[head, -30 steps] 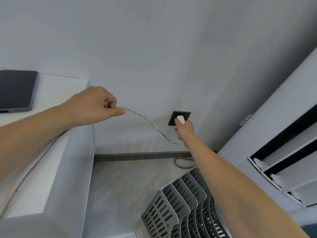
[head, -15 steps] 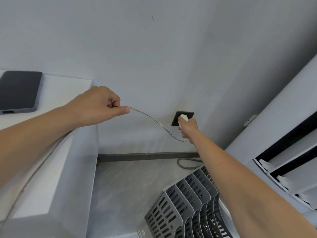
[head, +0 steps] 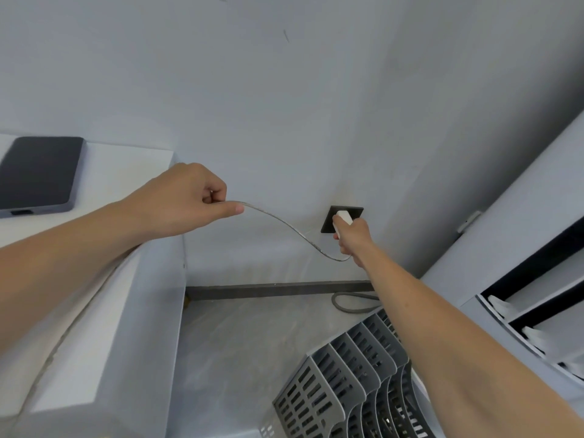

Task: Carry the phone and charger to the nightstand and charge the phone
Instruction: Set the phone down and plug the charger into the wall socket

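- Head view: the right hand (head: 352,238), just right of centre, is clenched around the white charger plug (head: 343,219), whose top end lies against the dark wall socket (head: 342,219) low on the pale wall (head: 284,105).
- The thin silvery charging cable (head: 284,223) leaves the underside of that hand, sags in a shallow curve and rises leftward to the left hand (head: 186,200) at centre left.
- The left hand is closed in a loose fist, pinching the cable between thumb and curled forefinger; the cable's free end is hidden inside the fist.
- The phone (head: 38,175), dark and screen-up, lies flat at the upper left of the frame on the white nightstand (head: 126,159), well apart from both hands and not joined to the cable.
- The left forearm crosses above the nightstand's near edge.
- In the lower centre and right, a grey slotted file rack (head: 341,380) stands on the pale floor (head: 237,343), under the right forearm.
- A grey cord (head: 347,306) loops on the floor by the dark skirting board (head: 275,289).
- At the right edge stands a white shelf unit (head: 537,279) with dark gaps.
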`<state>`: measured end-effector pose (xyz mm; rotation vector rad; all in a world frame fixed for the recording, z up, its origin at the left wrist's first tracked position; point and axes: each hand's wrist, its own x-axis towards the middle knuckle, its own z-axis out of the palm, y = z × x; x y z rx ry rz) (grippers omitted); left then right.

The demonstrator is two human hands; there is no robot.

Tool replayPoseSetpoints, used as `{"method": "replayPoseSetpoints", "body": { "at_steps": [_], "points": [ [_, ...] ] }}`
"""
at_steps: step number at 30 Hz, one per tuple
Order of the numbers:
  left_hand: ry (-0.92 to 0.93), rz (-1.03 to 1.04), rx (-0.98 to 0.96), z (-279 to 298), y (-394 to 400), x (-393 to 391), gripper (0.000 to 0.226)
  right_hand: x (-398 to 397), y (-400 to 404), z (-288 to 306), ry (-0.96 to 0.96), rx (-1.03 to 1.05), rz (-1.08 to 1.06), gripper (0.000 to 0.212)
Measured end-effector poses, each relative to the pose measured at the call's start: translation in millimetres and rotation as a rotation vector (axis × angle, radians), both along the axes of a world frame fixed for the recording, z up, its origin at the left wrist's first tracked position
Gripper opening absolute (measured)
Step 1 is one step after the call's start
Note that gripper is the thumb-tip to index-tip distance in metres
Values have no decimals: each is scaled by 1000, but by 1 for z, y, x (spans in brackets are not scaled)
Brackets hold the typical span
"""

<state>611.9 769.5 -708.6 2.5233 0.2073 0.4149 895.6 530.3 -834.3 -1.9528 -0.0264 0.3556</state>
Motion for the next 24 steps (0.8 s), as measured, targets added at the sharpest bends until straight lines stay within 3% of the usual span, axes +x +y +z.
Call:
{"method": "replayPoseSetpoints", "body": {
  "at_steps": [5, 7, 10, 13, 15, 19, 21, 24],
  "points": [
    [23, 18, -23, -1, 3, 2, 53, 0, -2, 1, -21, -7, 28, 52],
    [31, 19, -23, -1, 3, 2, 51, -2, -4, 5, -85, -100, 57, 61],
    [39, 20, -27, -1, 3, 2, 49, -13, -7, 9, -323, -438, 89, 73],
    [39, 17, -50, 0, 3, 2, 46, -44, -6, 26, -639, -577, 76, 58],
    [41, 4, -68, 3, 1, 1, 44, -70, -1, 39, -748, -438, 152, 41],
    [30, -14, -142, 12, -6, -6, 35, -136, 13, 77, -489, 26, 502, 19],
    [12, -4, -190, 18, -11, -12, 27, -165, 22, 96, -424, 115, 633, 18],
    [-61, 17, -289, 26, -16, -29, 13, -198, 36, 116, -496, 114, 695, 15]
  ]
}}
